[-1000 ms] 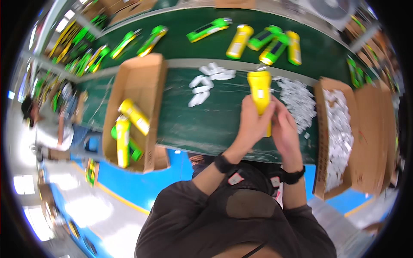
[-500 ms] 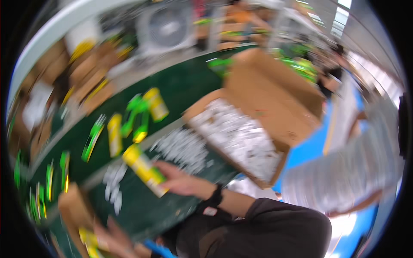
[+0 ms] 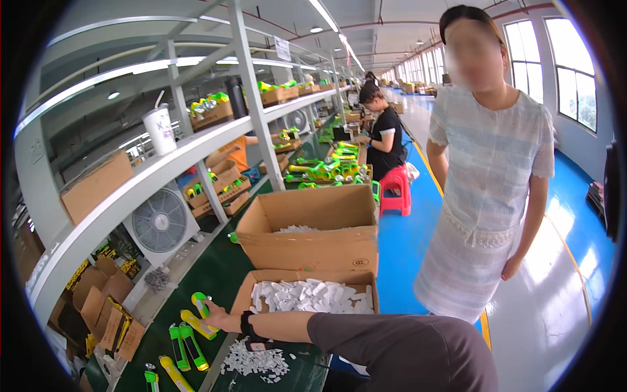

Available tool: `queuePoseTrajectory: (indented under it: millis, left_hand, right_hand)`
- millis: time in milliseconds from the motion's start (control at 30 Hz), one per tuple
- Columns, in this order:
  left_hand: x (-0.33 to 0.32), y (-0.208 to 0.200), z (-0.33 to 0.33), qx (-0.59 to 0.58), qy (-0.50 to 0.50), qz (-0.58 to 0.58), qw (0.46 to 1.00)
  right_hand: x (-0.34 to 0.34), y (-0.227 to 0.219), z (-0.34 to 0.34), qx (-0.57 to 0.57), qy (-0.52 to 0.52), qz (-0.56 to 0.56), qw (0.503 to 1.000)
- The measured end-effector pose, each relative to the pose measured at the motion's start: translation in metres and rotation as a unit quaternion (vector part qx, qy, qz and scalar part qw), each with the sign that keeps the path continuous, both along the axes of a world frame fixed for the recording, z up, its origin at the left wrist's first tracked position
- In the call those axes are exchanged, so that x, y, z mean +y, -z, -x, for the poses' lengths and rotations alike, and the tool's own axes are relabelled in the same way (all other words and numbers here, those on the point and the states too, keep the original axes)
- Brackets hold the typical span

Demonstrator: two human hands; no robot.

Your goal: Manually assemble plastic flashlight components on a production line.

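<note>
My right hand [image 3: 217, 319] reaches across to the left over the green bench, a dark band on its wrist. Its fingers are closed on a yellow-and-green flashlight [image 3: 198, 324] low over the bench; part of the grip is hidden. A green flashlight end [image 3: 200, 299] shows right beside the fingers. Nearer lie a pair of green lights [image 3: 186, 346] and a yellow flashlight [image 3: 174, 374]. Small white plastic parts [image 3: 256, 361] are heaped under my forearm. My left hand is out of the picture.
An open carton [image 3: 307, 248] stands behind a shallow box of white pieces [image 3: 245, 297]. A metal shelf [image 3: 196, 140] with a white cup [image 3: 159, 129] runs along the left. One person [image 3: 486, 170] stands at the right; a co-worker [image 3: 386, 140] sits farther back by a red stool [image 3: 396, 189].
The view has swung up and right, bringing the aisle and the standing person in. My right hand, with the flashlight, is now farther left over the bench. My left hand has left the view.
</note>
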State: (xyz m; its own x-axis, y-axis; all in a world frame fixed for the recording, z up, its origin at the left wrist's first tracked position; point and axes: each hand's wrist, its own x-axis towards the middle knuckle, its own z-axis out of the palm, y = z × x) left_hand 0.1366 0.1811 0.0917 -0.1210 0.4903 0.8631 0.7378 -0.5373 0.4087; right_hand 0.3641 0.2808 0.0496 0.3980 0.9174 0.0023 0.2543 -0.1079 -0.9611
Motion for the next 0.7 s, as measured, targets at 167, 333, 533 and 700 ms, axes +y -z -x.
queuePoseTrajectory:
  millis: [167,333,533,700]
  left_hand:
    - [-0.017,0.019,0.041,-0.01,-0.05,0.024,0.998]
    - [-0.026,0.04,0.047,-0.009,-0.074,0.062,0.995]
    - [-0.03,0.05,0.044,-0.007,-0.09,0.091,0.992]
    - [-0.036,0.068,0.055,-0.009,-0.119,0.128,0.985]
  right_hand:
    - [0.032,0.029,-0.016,-0.063,0.035,0.027,0.997]
    - [0.049,0.038,-0.02,-0.05,0.043,0.012,0.998]
    - [0.082,0.045,-0.027,-0.006,0.102,0.103,0.989]
    - [0.08,0.053,-0.011,-0.106,0.085,0.129,0.982]
